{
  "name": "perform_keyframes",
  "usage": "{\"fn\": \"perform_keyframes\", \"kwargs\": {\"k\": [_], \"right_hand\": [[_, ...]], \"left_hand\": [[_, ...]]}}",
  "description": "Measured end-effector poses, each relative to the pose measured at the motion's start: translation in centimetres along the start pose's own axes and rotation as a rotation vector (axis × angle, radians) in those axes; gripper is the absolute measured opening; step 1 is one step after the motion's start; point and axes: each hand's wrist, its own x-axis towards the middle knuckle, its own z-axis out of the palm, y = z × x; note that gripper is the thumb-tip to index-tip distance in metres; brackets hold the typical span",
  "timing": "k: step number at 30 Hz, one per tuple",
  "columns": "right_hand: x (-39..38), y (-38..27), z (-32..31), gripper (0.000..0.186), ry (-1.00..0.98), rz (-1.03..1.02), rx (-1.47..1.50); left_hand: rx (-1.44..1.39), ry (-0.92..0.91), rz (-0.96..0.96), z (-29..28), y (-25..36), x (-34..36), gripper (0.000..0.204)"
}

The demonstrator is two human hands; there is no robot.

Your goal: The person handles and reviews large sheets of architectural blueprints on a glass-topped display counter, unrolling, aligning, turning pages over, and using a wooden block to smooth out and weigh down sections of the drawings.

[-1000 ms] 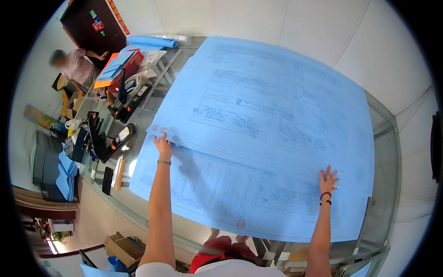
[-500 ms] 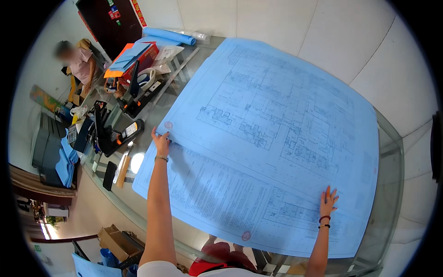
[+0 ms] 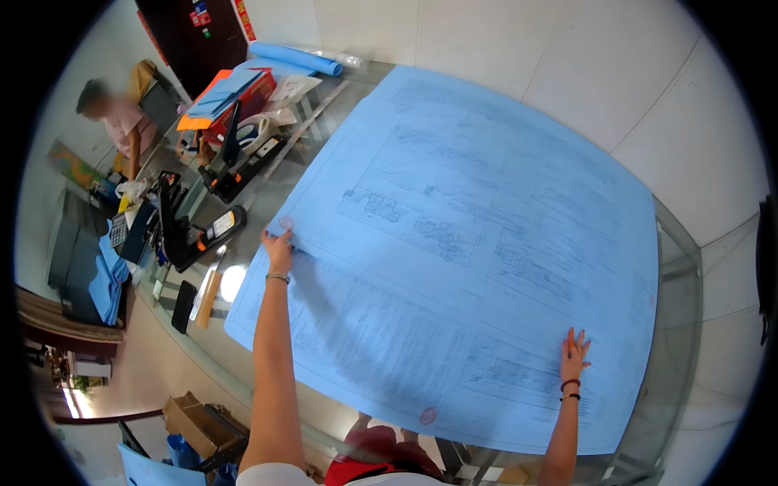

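Head view: saw a broad blue paper sheet with dark line drawings (image 3: 494, 194) laid near the far edge of the clear glass table (image 3: 679, 283), over a second blue, text-printed paper sheet (image 3: 397, 344) stretching toward the near edge. Found the left hand (image 3: 278, 253) at the upper sheet's near left corner (could not tell whether pinching or only touching), and the right hand (image 3: 574, 354) splayed, grasping nothing, toward the table's right edge. Judged the step as squaring one sheet over the other, the next move as calling for even two-handed guidance without creasing.
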Motion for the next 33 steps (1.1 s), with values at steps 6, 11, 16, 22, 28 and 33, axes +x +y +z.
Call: {"fn": "perform_keyframes", "kwargs": {"k": [6, 11, 16, 22, 28, 33], "right_hand": [[0.5, 0.0, 0.5, 0.04, 0.05, 0.058, -0.074], [1.1, -2.4, -0.4, 0.041, -0.001, 0.045, -0.032], [-2.4, -1.9, 0.2, 0.035, 0.395, -0.118, -0.053], [-10.8, -8.7, 2.3, 0.035, -0.293, 0.311, 1.081], [-4.8, -6.5, -1.4, 0.074, 0.048, 0.487, 1.918], [-1.4, 3.2, -3.5, 0.053, 0.395, 0.359, 1.958]], "left_hand": [[-0.015, 0.002, -0.03, 0.4, 0.2, 0.0, 0.064], [0.063, -0.002, -0.068, -1.0, -0.5, 1.4, 0.063], [-0.457, -0.188, -0.176, 1.9, -2.8, -2.5, 0.06], [-0.227, -0.433, -0.448, 10.0, -3.1, -17.8, 0.022], [-0.201, -0.596, -0.371, 15.6, 2.8, -18.9, 0.007], [-0.04, -0.629, -0.382, 7.2, 1.4, -19.7, 0.011]]}}
